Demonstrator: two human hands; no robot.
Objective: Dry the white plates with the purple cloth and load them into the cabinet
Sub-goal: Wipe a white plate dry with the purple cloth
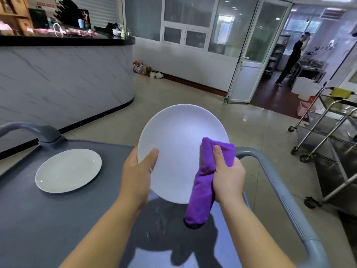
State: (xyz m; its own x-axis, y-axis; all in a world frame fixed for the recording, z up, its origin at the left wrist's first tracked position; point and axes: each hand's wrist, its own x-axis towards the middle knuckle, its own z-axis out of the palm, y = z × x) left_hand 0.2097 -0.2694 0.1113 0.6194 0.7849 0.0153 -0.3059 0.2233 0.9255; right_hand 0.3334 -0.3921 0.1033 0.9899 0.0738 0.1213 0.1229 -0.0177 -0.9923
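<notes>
drying | L hand grips white plate at its left rim | R hand clutches purple cloth on plate's right | we shd sweep full circles incl. rim, L grip firm

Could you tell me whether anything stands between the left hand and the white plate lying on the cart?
Nothing visible does: only bare cart top lies between the left hand and the flat plate. That hand grips the raised plate, and the right hand holds the purple cloth against it.
</notes>
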